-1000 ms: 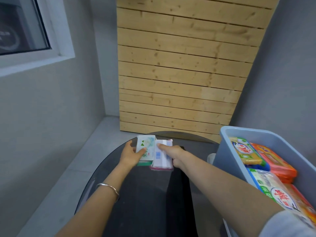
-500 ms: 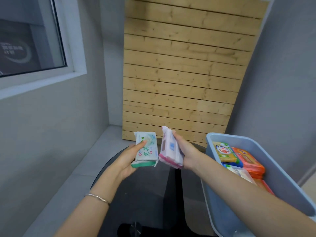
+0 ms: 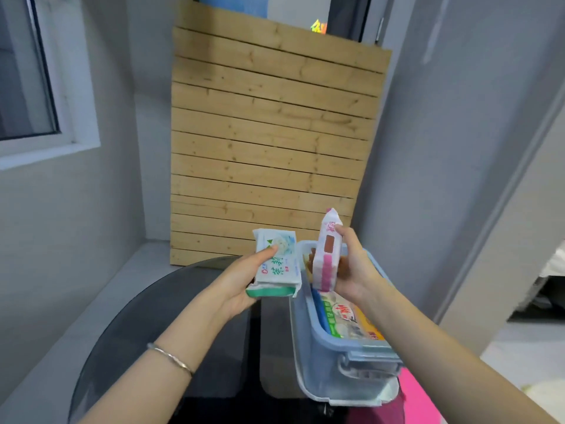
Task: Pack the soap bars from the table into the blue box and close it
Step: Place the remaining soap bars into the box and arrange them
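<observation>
My left hand (image 3: 237, 286) holds a white and green wrapped soap bar (image 3: 276, 266) flat, just left of the blue box (image 3: 324, 356). My right hand (image 3: 356, 270) grips a white and pink wrapped soap bar (image 3: 327, 255) upright, over the box's far end. The open box stands on the dark round table (image 3: 146, 325) and holds several packed soap bars (image 3: 345, 316) in green, orange and white wrappers. No lid shows on the box.
A slatted wooden panel (image 3: 269, 142) leans against the grey wall behind the table. A window frame (image 3: 76, 87) is on the left wall. A pink surface (image 3: 419, 399) lies below the box at the lower right.
Both hands lifted the two soap bars off the table and carried them rightwards. The pink bar turned upright and now hangs over the box; the view swung right.
</observation>
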`<action>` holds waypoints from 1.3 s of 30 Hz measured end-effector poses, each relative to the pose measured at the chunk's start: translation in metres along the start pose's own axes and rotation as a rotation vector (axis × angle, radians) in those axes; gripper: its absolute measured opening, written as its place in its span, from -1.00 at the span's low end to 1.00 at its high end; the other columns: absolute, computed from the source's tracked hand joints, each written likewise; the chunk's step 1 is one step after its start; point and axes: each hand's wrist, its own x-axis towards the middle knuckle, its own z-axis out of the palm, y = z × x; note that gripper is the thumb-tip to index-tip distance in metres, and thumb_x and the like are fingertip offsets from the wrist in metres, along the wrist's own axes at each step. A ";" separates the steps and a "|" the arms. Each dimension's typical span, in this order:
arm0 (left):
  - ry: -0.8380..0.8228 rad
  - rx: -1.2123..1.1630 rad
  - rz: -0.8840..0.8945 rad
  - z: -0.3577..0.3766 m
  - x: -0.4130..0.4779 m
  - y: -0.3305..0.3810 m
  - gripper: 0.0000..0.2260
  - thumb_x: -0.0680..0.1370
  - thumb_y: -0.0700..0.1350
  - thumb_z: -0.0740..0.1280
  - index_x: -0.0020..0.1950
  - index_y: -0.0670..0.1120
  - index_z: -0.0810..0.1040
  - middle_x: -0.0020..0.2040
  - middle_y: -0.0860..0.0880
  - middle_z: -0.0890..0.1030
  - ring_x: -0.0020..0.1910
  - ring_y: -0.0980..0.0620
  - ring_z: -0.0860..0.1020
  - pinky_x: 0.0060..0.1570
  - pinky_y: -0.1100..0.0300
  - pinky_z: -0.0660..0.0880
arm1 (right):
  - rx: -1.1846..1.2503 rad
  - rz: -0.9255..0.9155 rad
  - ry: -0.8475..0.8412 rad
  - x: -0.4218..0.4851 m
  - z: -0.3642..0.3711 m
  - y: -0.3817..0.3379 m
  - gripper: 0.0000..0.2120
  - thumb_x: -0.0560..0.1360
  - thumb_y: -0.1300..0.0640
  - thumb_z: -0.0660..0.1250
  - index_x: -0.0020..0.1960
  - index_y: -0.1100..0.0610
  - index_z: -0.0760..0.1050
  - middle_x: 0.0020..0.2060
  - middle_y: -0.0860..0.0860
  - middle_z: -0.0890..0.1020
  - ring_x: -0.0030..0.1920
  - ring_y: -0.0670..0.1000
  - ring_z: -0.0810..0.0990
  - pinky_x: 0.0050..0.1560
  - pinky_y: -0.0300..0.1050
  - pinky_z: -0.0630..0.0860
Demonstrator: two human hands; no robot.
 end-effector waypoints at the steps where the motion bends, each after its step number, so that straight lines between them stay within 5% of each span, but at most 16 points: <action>1: -0.006 0.000 -0.003 0.008 0.002 -0.003 -0.87 0.54 -0.12 0.32 0.01 -0.16 0.57 -0.23 -0.13 0.73 -0.31 -0.02 0.71 -0.33 0.12 0.65 | 0.002 0.008 0.013 -0.003 -0.010 -0.005 -0.63 0.35 -0.15 0.40 -0.16 0.18 0.52 -0.34 0.12 0.62 -0.29 0.06 0.59 -0.17 -0.03 0.57; 7: -0.039 0.010 -0.010 0.041 0.013 -0.019 -0.84 0.54 -0.11 0.32 0.06 -0.14 0.56 -0.22 -0.10 0.74 -0.30 0.01 0.71 -0.41 0.18 0.62 | 0.084 0.116 -0.081 -0.011 -0.070 -0.026 -0.52 0.41 -0.15 0.34 0.22 0.11 0.48 -0.13 0.18 0.66 -0.09 0.12 0.63 -0.04 0.02 0.59; 13: -0.030 0.029 -0.024 0.059 0.021 -0.026 -0.87 0.54 -0.13 0.32 0.02 -0.16 0.56 -0.25 -0.12 0.73 -0.33 0.00 0.70 -0.47 0.20 0.59 | -0.182 0.082 -0.107 -0.018 -0.106 -0.036 -0.55 0.27 -0.02 0.50 0.07 0.16 0.53 -0.25 0.17 0.73 -0.26 0.10 0.73 -0.23 -0.04 0.65; 17: -0.023 0.030 -0.028 0.065 0.027 -0.027 -0.87 0.54 -0.13 0.31 0.01 -0.16 0.56 -0.27 -0.12 0.73 -0.35 0.01 0.70 -0.49 0.21 0.58 | -0.229 0.090 -0.068 -0.014 -0.118 -0.039 -0.70 0.45 0.00 0.37 0.07 0.18 0.54 -0.23 0.17 0.73 -0.27 0.09 0.73 -0.26 -0.04 0.65; 22: -0.018 0.073 -0.039 0.066 0.033 -0.027 -0.85 0.52 -0.11 0.33 0.02 -0.15 0.57 -0.25 -0.12 0.73 -0.34 0.02 0.70 -0.49 0.23 0.58 | -0.542 -0.006 -0.095 -0.008 -0.120 -0.041 -0.75 0.52 0.01 0.31 0.08 0.17 0.53 -0.09 0.11 0.69 -0.11 0.04 0.66 -0.07 -0.09 0.60; 26: -0.015 0.096 -0.042 0.064 0.035 -0.027 -0.86 0.52 -0.11 0.33 0.02 -0.14 0.56 -0.26 -0.11 0.73 -0.34 0.01 0.70 -0.50 0.22 0.57 | -0.872 -0.145 -0.086 -0.009 -0.119 -0.046 -0.71 0.50 0.04 0.35 0.18 0.10 0.44 -0.05 0.06 0.69 -0.12 -0.01 0.68 -0.15 -0.23 0.61; 34: -0.018 0.113 -0.040 0.061 0.041 -0.030 -0.86 0.51 -0.09 0.34 0.01 -0.12 0.57 -0.24 -0.11 0.74 -0.34 0.02 0.70 -0.50 0.22 0.57 | -1.185 -0.127 -0.182 -0.010 -0.130 -0.068 -0.88 0.47 -0.01 0.39 -0.11 0.03 0.52 -0.15 -0.10 0.71 -0.15 -0.16 0.69 -0.15 -0.41 0.53; 37: -0.018 0.115 -0.040 0.063 0.045 -0.032 -0.85 0.51 -0.08 0.35 0.02 -0.12 0.58 -0.22 -0.11 0.74 -0.32 0.02 0.70 -0.48 0.22 0.58 | -1.204 -0.112 -0.248 -0.004 -0.136 -0.066 -0.84 0.47 -0.02 0.39 -0.04 0.05 0.57 -0.07 -0.09 0.69 -0.04 -0.12 0.66 0.00 -0.32 0.53; 39: -0.024 0.115 -0.041 0.064 0.048 -0.033 -0.84 0.51 -0.08 0.34 0.03 -0.12 0.58 -0.21 -0.11 0.74 -0.32 0.02 0.70 -0.46 0.20 0.60 | -1.427 -0.233 -0.208 0.004 -0.140 -0.061 -0.85 0.44 -0.08 0.40 -0.06 -0.03 0.57 0.03 -0.11 0.57 0.09 -0.13 0.53 0.16 -0.28 0.43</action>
